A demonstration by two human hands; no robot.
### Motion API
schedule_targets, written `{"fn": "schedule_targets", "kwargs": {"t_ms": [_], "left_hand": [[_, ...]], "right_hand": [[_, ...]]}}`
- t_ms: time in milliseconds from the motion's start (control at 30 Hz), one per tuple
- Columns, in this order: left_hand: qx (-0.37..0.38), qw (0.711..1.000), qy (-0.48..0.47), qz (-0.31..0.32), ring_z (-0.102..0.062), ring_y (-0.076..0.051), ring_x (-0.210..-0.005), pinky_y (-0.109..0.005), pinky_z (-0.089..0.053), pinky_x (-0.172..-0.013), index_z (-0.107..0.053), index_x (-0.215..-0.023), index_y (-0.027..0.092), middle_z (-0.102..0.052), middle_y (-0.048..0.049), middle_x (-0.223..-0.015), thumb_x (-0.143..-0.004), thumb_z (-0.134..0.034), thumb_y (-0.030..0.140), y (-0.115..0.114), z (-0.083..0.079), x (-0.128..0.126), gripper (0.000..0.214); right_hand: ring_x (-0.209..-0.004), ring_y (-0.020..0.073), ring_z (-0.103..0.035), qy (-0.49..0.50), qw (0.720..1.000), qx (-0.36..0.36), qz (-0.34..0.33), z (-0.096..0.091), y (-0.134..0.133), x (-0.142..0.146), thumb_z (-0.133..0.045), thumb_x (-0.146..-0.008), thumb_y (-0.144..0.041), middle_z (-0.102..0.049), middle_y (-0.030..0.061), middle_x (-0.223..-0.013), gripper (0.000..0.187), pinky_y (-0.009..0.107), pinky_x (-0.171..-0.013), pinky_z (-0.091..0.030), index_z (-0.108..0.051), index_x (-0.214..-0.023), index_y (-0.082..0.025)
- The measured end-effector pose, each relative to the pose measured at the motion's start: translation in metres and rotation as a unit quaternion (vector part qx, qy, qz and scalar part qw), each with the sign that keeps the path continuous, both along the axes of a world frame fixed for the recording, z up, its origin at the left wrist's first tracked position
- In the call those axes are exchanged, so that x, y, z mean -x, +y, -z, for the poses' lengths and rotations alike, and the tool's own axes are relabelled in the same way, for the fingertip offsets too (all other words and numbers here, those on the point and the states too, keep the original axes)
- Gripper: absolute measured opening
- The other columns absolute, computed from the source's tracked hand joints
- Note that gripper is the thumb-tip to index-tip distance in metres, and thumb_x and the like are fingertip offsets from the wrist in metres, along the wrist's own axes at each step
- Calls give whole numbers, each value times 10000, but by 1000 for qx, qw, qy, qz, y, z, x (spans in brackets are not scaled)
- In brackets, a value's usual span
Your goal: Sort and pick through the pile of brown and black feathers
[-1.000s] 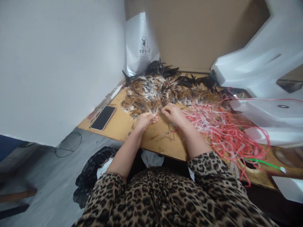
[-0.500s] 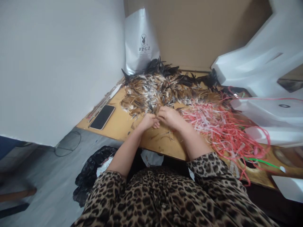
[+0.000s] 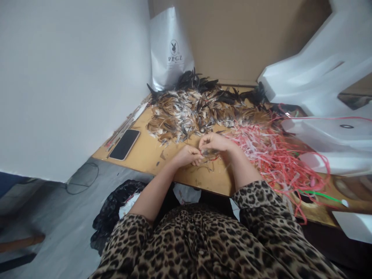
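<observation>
Above the wooden table's front part, my left hand (image 3: 188, 155) is closed in a pinch; what lies between its fingertips is too small to make out. Right beside it, my right hand (image 3: 214, 142) is curled with its fingertips pinched, almost touching the left. A small brownish feather (image 3: 209, 152) shows beneath the right palm, seemingly held at its end by those fingers. A thin red strand (image 3: 214, 158) shows there too. Just beyond the hands spreads a pile of brown, white and black feathers (image 3: 186, 110). To the right lies a tangle of pink and red ribbon strips (image 3: 270, 155).
A phone (image 3: 124, 144) lies on the table (image 3: 151, 155) at the left. A silver-white bag (image 3: 171, 54) stands at the back against the wall. White sheets or bags (image 3: 319, 77) crowd the right side. On the floor sits a black plastic bag (image 3: 113, 213).
Both hands have drawn back from the edge of the feather pile, slightly right and toward me. The small feather and red strand now show under the right hand.
</observation>
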State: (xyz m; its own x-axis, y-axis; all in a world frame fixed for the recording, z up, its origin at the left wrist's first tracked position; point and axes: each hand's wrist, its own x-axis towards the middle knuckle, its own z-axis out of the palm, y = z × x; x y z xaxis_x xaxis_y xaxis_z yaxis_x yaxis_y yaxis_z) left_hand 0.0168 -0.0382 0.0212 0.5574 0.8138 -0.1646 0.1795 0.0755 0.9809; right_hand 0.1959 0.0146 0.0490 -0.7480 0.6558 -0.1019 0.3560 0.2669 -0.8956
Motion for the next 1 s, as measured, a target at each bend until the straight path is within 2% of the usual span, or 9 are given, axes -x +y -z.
{"fn": "schedule_targets", "kwargs": {"t_ms": [67,167,300,367,500,667,900,1000], "left_hand": [[1,999,-26,-37,-579,-100,-451,-182,-453,-447,-615,-593,96,-608,-47,-504,-672,-667,350,0,-2,0,271],[17,990,-62,-122,-575,-98,-450,-184,-449,-444,-610,-605,99,-613,-45,-517,-651,-686,363,6,-1,1,279],[45,966,-92,-235,-575,-86,-466,-176,-441,-448,-621,-661,101,-644,-54,-587,-665,-681,338,16,3,3,244],[59,957,-98,-265,-580,-86,-480,-182,-451,-468,-625,-679,98,-651,-61,-608,-677,-677,306,20,6,3,214],[68,951,-115,-279,-595,-95,-511,-202,-474,-515,-624,-675,95,-653,-73,-621,-707,-651,251,25,12,4,162],[69,951,-112,-278,-579,-81,-480,-181,-468,-497,-610,-649,98,-627,-46,-552,-728,-621,216,28,16,5,143],[54,955,-76,-283,-575,-89,-459,-194,-461,-476,-591,-656,114,-594,-9,-513,-752,-541,132,24,14,-1,110],[22,963,-41,-266,-564,-86,-455,-201,-457,-488,-596,-653,128,-584,-3,-507,-767,-501,126,23,16,-3,148]], "right_hand": [[-646,120,-569,21,1000,-2,5,5,4,-2,-622,-648,-301,-655,15,-693,167,233,-633,-440,-648,-706,-146],[-639,118,-559,33,998,-43,42,11,8,0,-645,-634,-313,-647,7,-656,170,232,-638,-433,-650,-665,-145],[-657,119,-576,31,992,-66,102,19,8,6,-612,-684,-365,-675,21,-729,240,247,-679,-441,-674,-744,-141],[-678,127,-587,19,988,-92,123,21,7,9,-598,-702,-363,-686,30,-756,239,253,-692,-445,-683,-760,-148],[-696,137,-594,-24,976,-175,129,20,1,16,-550,-752,-293,-692,31,-772,191,255,-694,-437,-691,-777,-168],[-725,149,-580,-64,952,-279,107,7,-9,25,-501,-773,-193,-675,62,-788,187,252,-699,-411,-683,-769,-148],[-664,133,-514,-102,935,-339,15,0,-12,26,-445,-791,-130,-601,47,-676,233,236,-660,-372,-638,-659,-145],[-645,123,-496,-125,928,-350,14,-1,-15,29,-443,-797,-135,-581,41,-669,236,228,-639,-352,-626,-648,-148]]}}
